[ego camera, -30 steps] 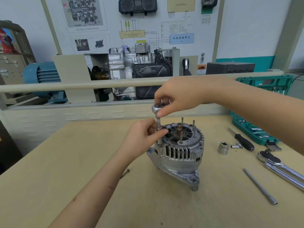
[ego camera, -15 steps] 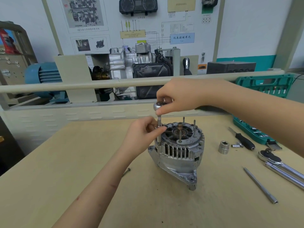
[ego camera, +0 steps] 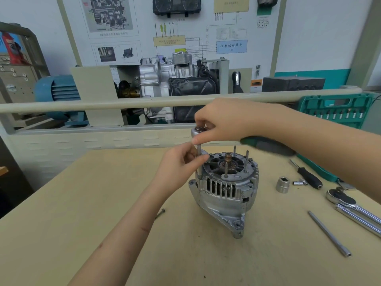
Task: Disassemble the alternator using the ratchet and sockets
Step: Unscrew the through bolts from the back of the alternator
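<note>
A silver alternator [ego camera: 225, 187] stands on the wooden table [ego camera: 103, 213], open end up with several studs sticking out. A small ratchet [ego camera: 197, 131] with a dark green handle [ego camera: 268, 145] sits on a thin extension bar [ego camera: 199, 150] at the alternator's left rim. My right hand [ego camera: 222, 120] grips the ratchet head from above. My left hand [ego camera: 181, 164] pinches the extension bar lower down, next to the housing.
To the right lie a loose large socket [ego camera: 282, 184], small sockets [ego camera: 299, 182], a black-handled driver [ego camera: 309, 176], two big ratchets [ego camera: 354, 209] and a long extension bar [ego camera: 328, 233]. A green socket case [ego camera: 338, 109] stands behind. A loose bolt [ego camera: 160, 213] lies left of the alternator.
The ratchet's green handle has swung out to the right under my right forearm. Both hands stay on the ratchet head and extension bar.
</note>
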Demonstrator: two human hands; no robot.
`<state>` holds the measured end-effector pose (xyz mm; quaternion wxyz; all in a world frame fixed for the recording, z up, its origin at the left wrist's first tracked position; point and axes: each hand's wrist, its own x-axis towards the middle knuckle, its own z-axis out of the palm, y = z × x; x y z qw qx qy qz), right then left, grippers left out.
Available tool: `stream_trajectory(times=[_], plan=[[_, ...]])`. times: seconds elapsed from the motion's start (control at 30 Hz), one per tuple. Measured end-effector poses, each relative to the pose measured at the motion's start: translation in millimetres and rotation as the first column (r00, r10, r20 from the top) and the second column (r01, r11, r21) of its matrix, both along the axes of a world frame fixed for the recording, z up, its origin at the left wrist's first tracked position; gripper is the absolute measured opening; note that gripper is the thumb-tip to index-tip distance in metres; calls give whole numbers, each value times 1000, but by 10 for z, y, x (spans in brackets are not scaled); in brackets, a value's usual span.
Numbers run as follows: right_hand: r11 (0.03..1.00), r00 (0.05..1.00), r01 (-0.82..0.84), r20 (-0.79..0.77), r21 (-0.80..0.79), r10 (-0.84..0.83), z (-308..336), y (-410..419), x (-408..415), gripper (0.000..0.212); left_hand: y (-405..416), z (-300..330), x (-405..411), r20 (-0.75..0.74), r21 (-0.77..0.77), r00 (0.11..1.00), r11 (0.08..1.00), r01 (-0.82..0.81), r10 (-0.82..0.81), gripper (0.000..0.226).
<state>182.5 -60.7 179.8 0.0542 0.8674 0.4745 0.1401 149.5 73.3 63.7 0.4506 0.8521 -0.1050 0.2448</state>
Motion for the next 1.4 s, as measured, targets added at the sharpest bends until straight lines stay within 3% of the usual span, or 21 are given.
stream_trajectory(times=[0.2, 0.33, 0.53, 0.63, 0.73, 0.8, 0.87, 1.0, 1.2, 1.4], plan=[[998, 992, -40, -121, -58, 33, 84, 4, 26, 26, 52, 48, 37, -12, 34, 1000, 999, 5, -5, 25], [998, 988, -38, -153, -57, 29, 92, -20, 63, 30, 77, 57, 19, -124, -79, 978, 984, 157, -166, 15], [996, 996, 78, -51, -33, -80, 65, 7, 119, 46, -22, 22, 39, -53, -34, 998, 999, 30, -31, 16], [998, 994, 35, -99, -43, -39, 75, -24, 104, 36, -33, 37, 39, -84, -26, 996, 999, 26, -28, 21], [999, 986, -7, -164, -47, -1, 95, -58, 62, 29, 8, 79, -3, -173, -86, 975, 988, 126, -140, 5], [999, 987, -7, -163, -38, 0, 94, -71, 55, 31, 6, 69, -31, -180, -123, 967, 979, 162, -182, 6], [1000, 990, 25, -137, -17, -28, 93, -78, 55, 37, -40, 46, -49, -141, -109, 981, 987, 117, -132, 4], [996, 992, 91, -87, -24, -93, 68, -101, 55, 43, -136, 15, -26, -52, -39, 999, 999, -5, 3, 23], [999, 986, 20, -164, -47, -27, 100, -181, -9, 32, -99, 58, -68, -134, -91, 979, 985, 144, -156, 11], [995, 992, 94, -77, -33, -97, 66, -162, -20, 42, -138, 30, -48, -20, 42, 998, 998, -54, 55, 25]])
